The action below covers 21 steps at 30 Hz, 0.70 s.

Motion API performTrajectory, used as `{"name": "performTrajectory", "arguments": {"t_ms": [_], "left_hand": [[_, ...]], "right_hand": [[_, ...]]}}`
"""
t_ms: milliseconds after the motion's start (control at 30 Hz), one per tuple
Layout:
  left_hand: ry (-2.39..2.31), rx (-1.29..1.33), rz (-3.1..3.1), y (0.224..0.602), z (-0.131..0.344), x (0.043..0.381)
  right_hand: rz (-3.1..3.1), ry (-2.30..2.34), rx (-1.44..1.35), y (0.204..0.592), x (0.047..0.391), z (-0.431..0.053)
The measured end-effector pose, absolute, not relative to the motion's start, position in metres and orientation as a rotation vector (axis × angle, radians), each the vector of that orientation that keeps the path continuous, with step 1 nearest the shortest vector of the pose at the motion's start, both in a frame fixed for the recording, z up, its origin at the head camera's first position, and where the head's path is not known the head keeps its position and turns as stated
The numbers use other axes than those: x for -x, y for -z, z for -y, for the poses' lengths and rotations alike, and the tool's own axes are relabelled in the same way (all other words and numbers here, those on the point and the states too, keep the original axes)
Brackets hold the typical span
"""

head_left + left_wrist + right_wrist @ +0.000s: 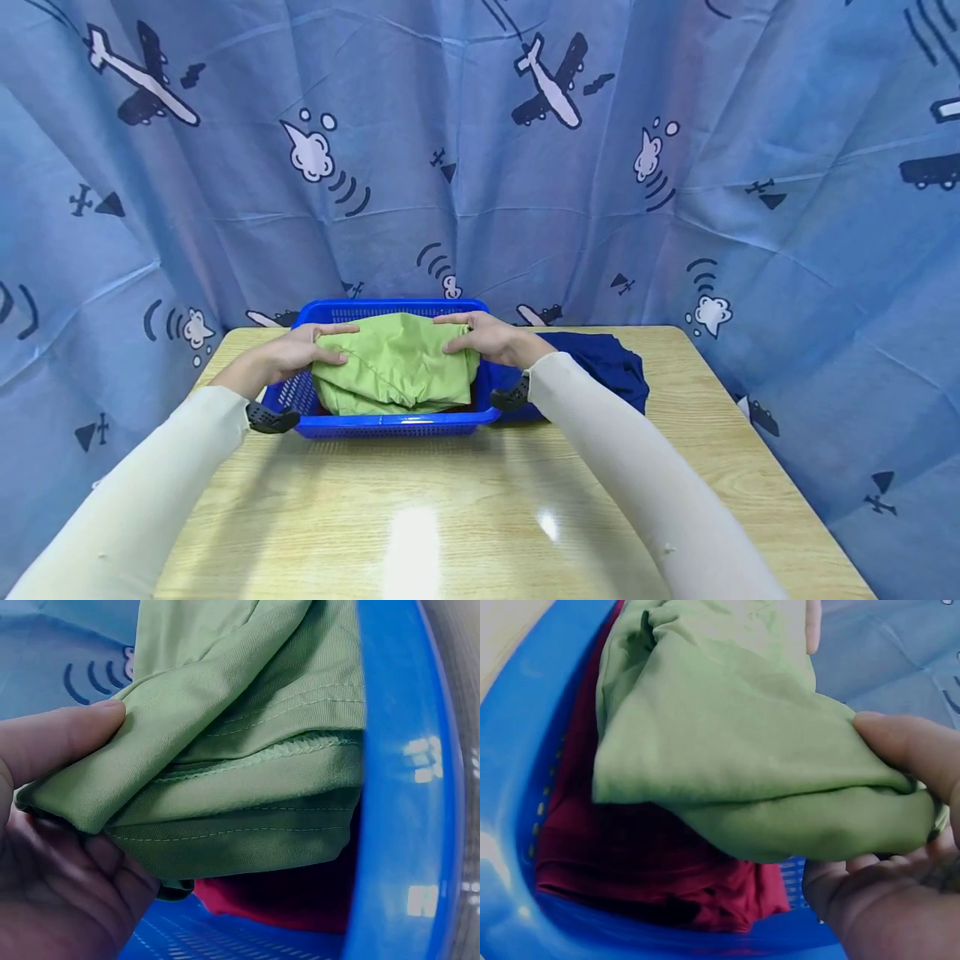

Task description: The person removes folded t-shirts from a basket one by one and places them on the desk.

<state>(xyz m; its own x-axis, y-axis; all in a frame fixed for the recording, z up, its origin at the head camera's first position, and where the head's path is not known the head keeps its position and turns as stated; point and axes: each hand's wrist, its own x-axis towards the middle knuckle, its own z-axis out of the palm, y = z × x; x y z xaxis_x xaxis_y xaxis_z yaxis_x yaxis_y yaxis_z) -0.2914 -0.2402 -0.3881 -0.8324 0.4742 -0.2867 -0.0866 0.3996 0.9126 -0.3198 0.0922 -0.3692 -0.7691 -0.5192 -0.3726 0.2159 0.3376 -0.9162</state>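
A folded light green garment [397,362] with stitched hems is held between my two hands, over the blue plastic basket [397,422]. My left hand [296,350] grips its left end, thumb on top and fingers beneath, as the left wrist view shows. At the other end my right hand [487,337] pinches the cloth the same way, thumb above and fingers under the fold. Below the green cloth, a dark red folded garment [652,870] lies in the basket. Most of the red cloth is hidden from the head view.
A navy blue cloth [600,362] lies on the wooden table [450,517] just right of the basket, partly behind my right forearm. Behind the table hangs a blue curtain [420,167] printed with airplanes. The basket's walls stand close around the green garment.
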Motion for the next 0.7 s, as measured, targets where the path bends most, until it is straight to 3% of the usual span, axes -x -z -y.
{"name": "performTrajectory", "arguments": {"t_ms": [700], "left_hand": [[-1.637,-0.362,-2.049,0.338,0.228,0.293]], "right_hand": [[-1.942,1.559,0.327,0.305,0.322,-0.111]]}}
